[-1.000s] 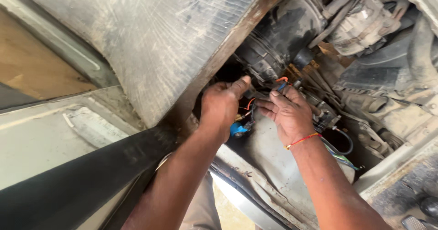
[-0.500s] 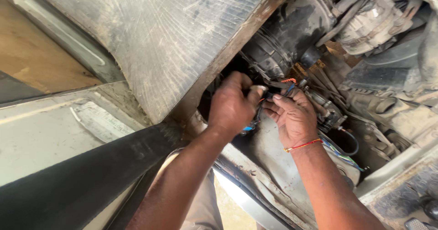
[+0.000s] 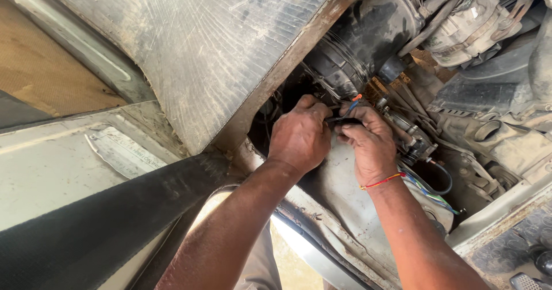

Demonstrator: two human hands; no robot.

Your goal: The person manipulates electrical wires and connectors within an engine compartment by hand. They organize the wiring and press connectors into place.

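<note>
The left hand [image 3: 299, 134] and right hand [image 3: 368, 143] cover the thin wires [image 3: 345, 113] between them, so the grip itself cannot be seen. At 12 o'clock of the hands, the black air hose [image 3: 368, 31] sinks into shadow. The alternator [image 3: 477, 25], at 2 o'clock, is cut by the top edge.

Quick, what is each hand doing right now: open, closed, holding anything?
Left hand: closed, fingers curled onto the thin wires.
Right hand: closed, pinching the same wires.
</note>
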